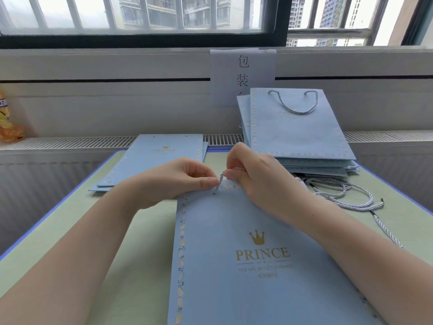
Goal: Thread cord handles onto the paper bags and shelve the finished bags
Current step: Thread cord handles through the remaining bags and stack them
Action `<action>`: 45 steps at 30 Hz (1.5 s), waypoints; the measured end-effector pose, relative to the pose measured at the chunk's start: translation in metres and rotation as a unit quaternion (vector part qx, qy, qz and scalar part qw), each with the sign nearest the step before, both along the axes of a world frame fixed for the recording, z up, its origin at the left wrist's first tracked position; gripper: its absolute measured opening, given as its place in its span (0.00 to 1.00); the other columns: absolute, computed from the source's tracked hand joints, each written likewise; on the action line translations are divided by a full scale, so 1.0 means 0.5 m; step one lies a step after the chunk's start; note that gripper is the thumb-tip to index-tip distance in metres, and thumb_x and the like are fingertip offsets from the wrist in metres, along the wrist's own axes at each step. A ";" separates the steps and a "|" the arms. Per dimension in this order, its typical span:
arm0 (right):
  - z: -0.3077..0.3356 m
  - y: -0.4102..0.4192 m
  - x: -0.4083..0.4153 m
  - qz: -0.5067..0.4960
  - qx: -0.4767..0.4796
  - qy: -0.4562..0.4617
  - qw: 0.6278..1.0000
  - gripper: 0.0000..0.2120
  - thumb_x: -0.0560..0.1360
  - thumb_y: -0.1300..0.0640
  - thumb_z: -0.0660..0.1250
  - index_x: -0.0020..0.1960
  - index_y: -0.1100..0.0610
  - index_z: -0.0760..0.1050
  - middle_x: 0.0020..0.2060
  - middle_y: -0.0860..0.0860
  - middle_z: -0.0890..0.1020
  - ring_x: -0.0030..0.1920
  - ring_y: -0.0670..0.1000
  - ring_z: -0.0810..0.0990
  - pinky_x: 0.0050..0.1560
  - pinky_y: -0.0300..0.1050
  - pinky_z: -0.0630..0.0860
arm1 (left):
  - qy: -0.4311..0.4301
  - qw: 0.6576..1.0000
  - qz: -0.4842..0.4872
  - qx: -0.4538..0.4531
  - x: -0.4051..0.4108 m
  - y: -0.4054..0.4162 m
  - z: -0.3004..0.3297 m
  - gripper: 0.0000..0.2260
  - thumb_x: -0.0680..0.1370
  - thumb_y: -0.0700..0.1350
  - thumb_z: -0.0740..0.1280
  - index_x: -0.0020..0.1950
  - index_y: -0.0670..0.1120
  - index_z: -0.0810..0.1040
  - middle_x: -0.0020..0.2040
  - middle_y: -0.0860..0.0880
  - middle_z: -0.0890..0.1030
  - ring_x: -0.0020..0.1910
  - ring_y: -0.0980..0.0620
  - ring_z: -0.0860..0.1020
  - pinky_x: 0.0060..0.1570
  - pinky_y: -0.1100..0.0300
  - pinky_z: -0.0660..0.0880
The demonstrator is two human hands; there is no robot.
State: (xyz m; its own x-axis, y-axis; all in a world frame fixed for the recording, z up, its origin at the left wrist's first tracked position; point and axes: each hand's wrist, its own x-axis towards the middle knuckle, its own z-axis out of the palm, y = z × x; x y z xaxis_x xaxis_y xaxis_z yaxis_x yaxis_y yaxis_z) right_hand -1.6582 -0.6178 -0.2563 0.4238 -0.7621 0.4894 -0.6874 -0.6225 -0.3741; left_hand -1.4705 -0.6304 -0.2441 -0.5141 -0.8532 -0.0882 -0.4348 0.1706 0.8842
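Both hands pinched the limp twisted cord (220, 181): left hand (185, 181) beside the punched hole, right hand (255, 177) above the light, crease-prone paper bag (246, 254).

One head-worn camera looks forward and down, close over the table (145, 242), facing the window (140, 17).

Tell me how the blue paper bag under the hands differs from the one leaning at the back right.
The flat light-blue paper bag under the hands lies on the table; the light-blue paper bag propped at the back right leans up against the wall. The near bag shows a gold crown and PRINCE; the far one shows only faint lettering. The near bag's twisted grey-white cord is just entering a hole; the far bag's handle hangs looped. Both share the pale scalloped border.
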 end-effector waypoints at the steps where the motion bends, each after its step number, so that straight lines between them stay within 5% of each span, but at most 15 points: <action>1: 0.000 -0.001 -0.002 -0.002 -0.009 -0.002 1.000 0.06 0.78 0.55 0.63 0.47 0.56 0.67 0.40 0.52 0.79 0.40 0.54 0.74 0.44 0.51 0.71 | 0.003 1.000 0.006 0.002 0.001 0.000 0.002 0.08 0.75 0.48 0.66 0.41 0.46 0.81 0.36 0.52 0.81 0.35 0.57 0.79 0.33 0.69 0.73; 7: -0.004 -0.010 -0.007 -0.002 -0.028 -0.046 0.999 0.03 0.76 0.56 0.67 0.46 0.55 0.73 0.37 0.45 0.78 0.39 0.45 0.73 0.44 0.45 0.72 | 0.008 1.000 -0.014 0.013 0.011 0.001 0.007 0.05 0.70 0.47 0.72 0.40 0.46 0.81 0.39 0.50 0.82 0.36 0.55 0.80 0.35 0.66 0.75; 12: 0.009 -0.012 -0.010 -0.002 -0.057 -0.152 0.987 0.02 0.75 0.62 0.67 0.45 0.56 0.75 0.35 0.44 0.76 0.37 0.46 0.74 0.38 0.36 0.70 | -0.054 0.999 -0.004 0.004 0.017 -0.004 0.001 0.12 0.66 0.53 0.73 0.41 0.45 0.81 0.42 0.48 0.81 0.41 0.51 0.77 0.45 0.54 0.69; 18: 0.031 -0.010 -0.026 -0.007 -0.069 -0.309 0.948 0.10 0.77 0.61 0.65 0.42 0.48 0.72 0.33 0.43 0.74 0.30 0.44 0.70 0.35 0.32 0.66 | -0.084 0.996 0.012 0.013 0.036 -0.009 0.009 0.02 0.74 0.43 0.71 0.44 0.45 0.80 0.42 0.49 0.83 0.39 0.56 0.79 0.36 0.68 0.72; 24: 0.056 -0.018 -0.051 -0.042 -0.135 -0.404 0.904 0.07 0.78 0.61 0.63 0.45 0.49 0.72 0.37 0.44 0.76 0.36 0.41 0.73 0.40 0.33 0.69 | -0.242 0.966 0.082 -0.028 0.037 -0.021 -0.001 0.12 0.65 0.51 0.71 0.47 0.53 0.78 0.48 0.47 0.80 0.41 0.54 0.75 0.44 0.60 0.68; 29: 0.043 -0.016 -0.040 -0.003 -0.073 -0.378 0.923 0.09 0.79 0.62 0.60 0.45 0.50 0.73 0.35 0.46 0.75 0.29 0.40 0.70 0.32 0.30 0.66 | -0.242 0.950 0.105 -0.167 0.010 -0.028 -0.021 0.11 0.75 0.57 0.67 0.44 0.50 0.78 0.37 0.55 0.80 0.37 0.56 0.76 0.42 0.59 0.72; 32: 0.030 -0.008 -0.022 0.045 -0.008 -0.362 0.931 0.11 0.80 0.66 0.58 0.47 0.53 0.75 0.34 0.50 0.77 0.25 0.42 0.67 0.28 0.32 0.64 | -0.168 0.953 0.097 -0.234 -0.031 -0.026 -0.050 0.09 0.73 0.55 0.70 0.47 0.52 0.78 0.40 0.58 0.80 0.44 0.56 0.78 0.52 0.52 0.75; 36: 0.026 -0.003 -0.012 0.077 0.062 -0.344 0.934 0.15 0.78 0.70 0.58 0.53 0.54 0.76 0.41 0.50 0.82 0.31 0.46 0.74 0.33 0.36 0.71 | -0.208 0.938 0.049 -0.272 -0.067 -0.020 -0.082 0.10 0.71 0.55 0.72 0.46 0.56 0.75 0.47 0.55 0.78 0.47 0.55 0.75 0.53 0.55 0.74; 39: 0.031 -0.002 -0.018 0.057 0.001 -0.311 0.949 0.12 0.78 0.67 0.61 0.53 0.52 0.76 0.41 0.48 0.83 0.34 0.47 0.78 0.39 0.41 0.76 | -0.182 0.949 0.029 -0.256 -0.067 -0.022 -0.083 0.11 0.71 0.53 0.73 0.40 0.59 0.70 0.54 0.51 0.77 0.49 0.53 0.73 0.54 0.57 0.72; 42: 0.037 -0.002 -0.029 -0.002 -0.127 -0.278 0.952 0.06 0.78 0.62 0.63 0.48 0.52 0.76 0.37 0.45 0.82 0.34 0.47 0.79 0.42 0.44 0.77 | -0.223 0.945 0.030 -0.235 -0.067 -0.022 -0.087 0.16 0.73 0.55 0.70 0.58 0.53 0.75 0.53 0.54 0.71 0.51 0.56 0.70 0.57 0.58 0.70; 45: 0.039 -0.011 -0.047 -0.107 -0.255 -0.218 0.936 0.10 0.80 0.51 0.60 0.45 0.57 0.74 0.28 0.47 0.78 0.29 0.53 0.77 0.35 0.52 0.75 | -0.239 0.946 0.053 -0.214 -0.068 -0.023 -0.082 0.14 0.74 0.55 0.69 0.56 0.52 0.75 0.44 0.56 0.71 0.44 0.57 0.71 0.48 0.59 0.70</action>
State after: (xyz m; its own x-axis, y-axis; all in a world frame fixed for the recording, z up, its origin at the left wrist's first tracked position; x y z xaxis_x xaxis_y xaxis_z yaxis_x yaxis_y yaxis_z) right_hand -1.6818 -0.6233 -0.2368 -0.0358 -0.4274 0.9034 -0.6674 -0.6626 -0.3399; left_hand -1.5043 -0.6418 -0.2852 -0.4133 -0.9074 0.0763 -0.8015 0.4022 0.4425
